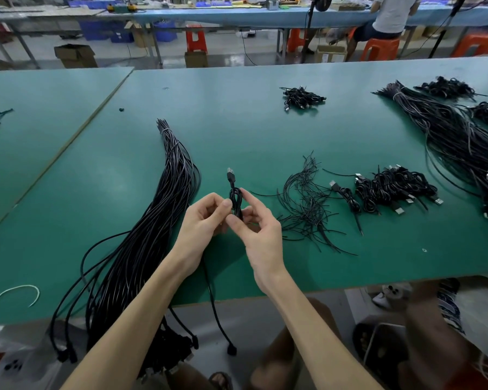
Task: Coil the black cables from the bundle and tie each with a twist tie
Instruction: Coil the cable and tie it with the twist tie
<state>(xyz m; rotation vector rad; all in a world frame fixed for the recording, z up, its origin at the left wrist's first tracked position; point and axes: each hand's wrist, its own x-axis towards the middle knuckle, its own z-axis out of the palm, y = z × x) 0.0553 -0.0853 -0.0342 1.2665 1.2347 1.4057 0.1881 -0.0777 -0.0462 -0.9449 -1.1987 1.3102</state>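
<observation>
Both hands pinch a small coil of thin black cable with a silver USB plug, just above the green matted surface

The left hand and right hand each close thumb and forefinger on the coil, other fingers loosely curled; the plug points to 12 o'clock and the cable's loose tail drops over the near edge at 6 o'clock. The long bundle of straight black cables lies at 9 o'clock of the hands, the loose pile of thin black twist ties at 3 o'clock, the heap of finished tied coils beyond it
</observation>
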